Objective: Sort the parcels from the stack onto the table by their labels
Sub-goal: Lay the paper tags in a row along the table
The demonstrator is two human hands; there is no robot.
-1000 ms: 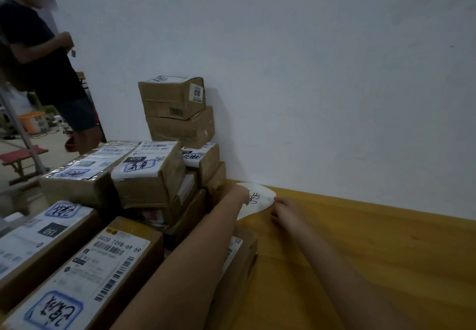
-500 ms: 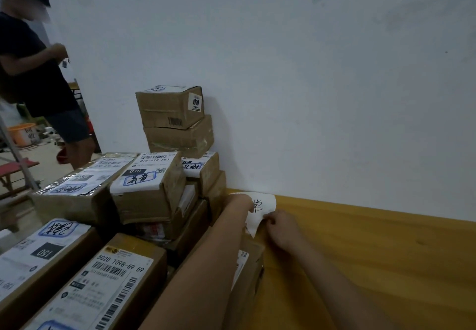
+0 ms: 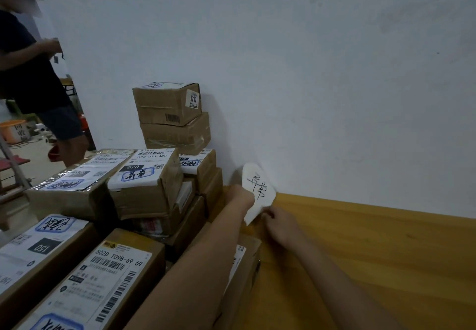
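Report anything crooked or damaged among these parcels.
The 070-labelled box sits tilted, and its label overhangs the front edge. The taped box beneath the 1010-stickered box looks dented, with wrinkled tape.

Brown cardboard parcels (image 3: pixel 144 195) with white printed labels (image 3: pixel 140 168) stacked at left on yellow wooden table (image 3: pixel 373 252), tallest column against wall (image 3: pixel 309 72). White handwritten paper slip (image 3: pixel 257 188) upright just right of stack.
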